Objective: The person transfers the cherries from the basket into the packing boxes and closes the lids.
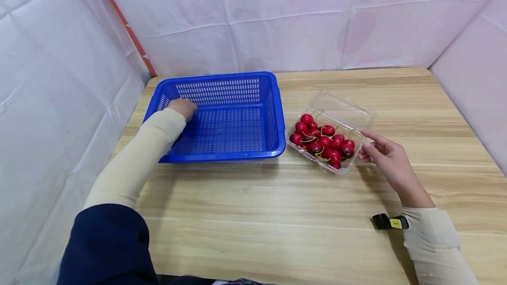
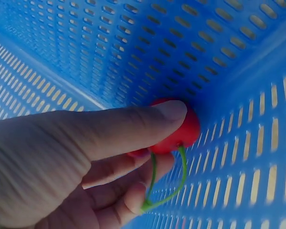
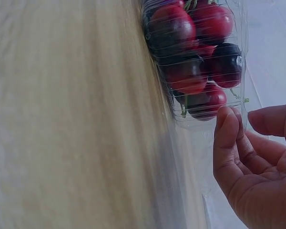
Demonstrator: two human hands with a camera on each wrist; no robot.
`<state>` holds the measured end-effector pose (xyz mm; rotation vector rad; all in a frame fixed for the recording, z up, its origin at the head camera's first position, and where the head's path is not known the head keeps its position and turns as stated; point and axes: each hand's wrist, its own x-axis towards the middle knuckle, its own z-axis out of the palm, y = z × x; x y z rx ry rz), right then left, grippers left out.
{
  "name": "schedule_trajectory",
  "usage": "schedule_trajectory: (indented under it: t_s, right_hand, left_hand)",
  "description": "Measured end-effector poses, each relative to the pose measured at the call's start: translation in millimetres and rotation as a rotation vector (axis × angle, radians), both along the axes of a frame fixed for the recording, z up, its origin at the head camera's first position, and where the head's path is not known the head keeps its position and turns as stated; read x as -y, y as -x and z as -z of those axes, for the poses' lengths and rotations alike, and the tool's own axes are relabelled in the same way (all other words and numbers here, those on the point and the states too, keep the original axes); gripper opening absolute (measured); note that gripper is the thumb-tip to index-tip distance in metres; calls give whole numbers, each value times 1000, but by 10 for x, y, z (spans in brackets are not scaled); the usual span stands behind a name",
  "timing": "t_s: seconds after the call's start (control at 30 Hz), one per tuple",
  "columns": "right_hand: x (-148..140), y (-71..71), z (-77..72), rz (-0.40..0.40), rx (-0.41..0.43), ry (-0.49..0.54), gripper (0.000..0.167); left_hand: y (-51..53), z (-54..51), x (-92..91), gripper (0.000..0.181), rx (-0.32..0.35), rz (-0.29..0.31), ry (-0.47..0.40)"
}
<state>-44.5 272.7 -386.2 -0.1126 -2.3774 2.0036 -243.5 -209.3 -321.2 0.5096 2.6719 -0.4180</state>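
Observation:
Inside the blue basket (image 1: 222, 158), my left hand (image 1: 183, 108) pinches a red cherry (image 2: 193, 131) between thumb and fingers. In the left wrist view its green stem (image 2: 183, 174) joins a second stem, and part of another cherry shows behind the thumb. To the right, a clear plastic clamshell box (image 1: 343, 170) stands with its lid (image 1: 348, 109) folded back, holding several cherries (image 1: 325, 142) with stems. My right hand (image 1: 388, 158) pinches the box's right edge; in the right wrist view the wall sits between thumb and fingers.
Both containers stand on a wooden table (image 1: 253, 219), the basket at the back left. Pale cloth walls (image 1: 293, 21) enclose its back and sides. A black and yellow strap piece (image 1: 392, 222) is at the right wrist.

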Motion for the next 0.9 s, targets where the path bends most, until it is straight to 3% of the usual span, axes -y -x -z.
schedule_trajectory:
  t_s: [0.23,0.33,0.6,0.77,0.9]
  right_hand:
    - [4,6,-10,-4,0,3,45]
    - [11,7,-11,-6,2,-2,45]
    - [10,5,-3,-6,13,-25,47]
    - [7,5,-6,-2,21,-38,47]
    - [3,2,-9,2,16,-36,47]
  left_hand:
    - [-91,-58,42,18,17,-30,-105]
    - [-80,-62,63,16,11,-47,-153]
    - [50,-14,88,12,0,-3,-104]
    - [22,-60,69,13,-47,24,-103]
    - [-14,-93,41,9,-128,99,-88]
